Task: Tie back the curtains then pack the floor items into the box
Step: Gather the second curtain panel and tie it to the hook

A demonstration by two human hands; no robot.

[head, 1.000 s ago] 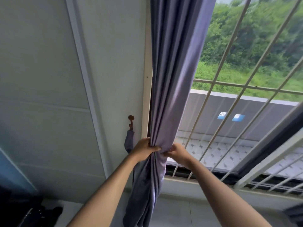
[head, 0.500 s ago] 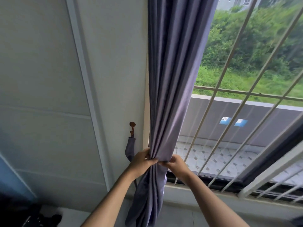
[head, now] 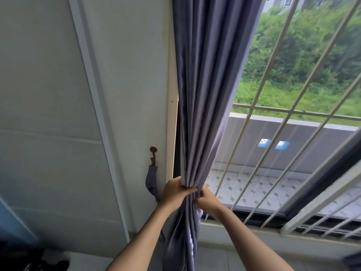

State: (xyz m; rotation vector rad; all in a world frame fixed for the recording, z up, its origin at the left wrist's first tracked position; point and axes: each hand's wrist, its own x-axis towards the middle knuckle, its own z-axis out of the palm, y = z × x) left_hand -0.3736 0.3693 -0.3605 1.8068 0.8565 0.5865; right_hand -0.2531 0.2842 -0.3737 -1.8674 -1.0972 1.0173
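Observation:
A grey-purple curtain (head: 203, 94) hangs gathered at the left edge of the window. My left hand (head: 174, 190) grips the bunched folds from the left at about sill height. My right hand (head: 207, 198) holds the same bunch from the right, fingers curled into the cloth. A matching fabric tieback strap (head: 152, 180) dangles from a small brown wall hook (head: 153, 153) just left of my left hand. The curtain's lower part falls loose below my hands toward the floor.
White wall panels (head: 58, 114) fill the left side. The window has white metal bars (head: 273, 153) and a sill (head: 273, 231) on the right. Dark items (head: 39, 263) lie on the floor at the bottom left.
Both hands squeezed the curtain folds into a tighter bunch and shifted slightly left toward the hook. The view tilted up a little.

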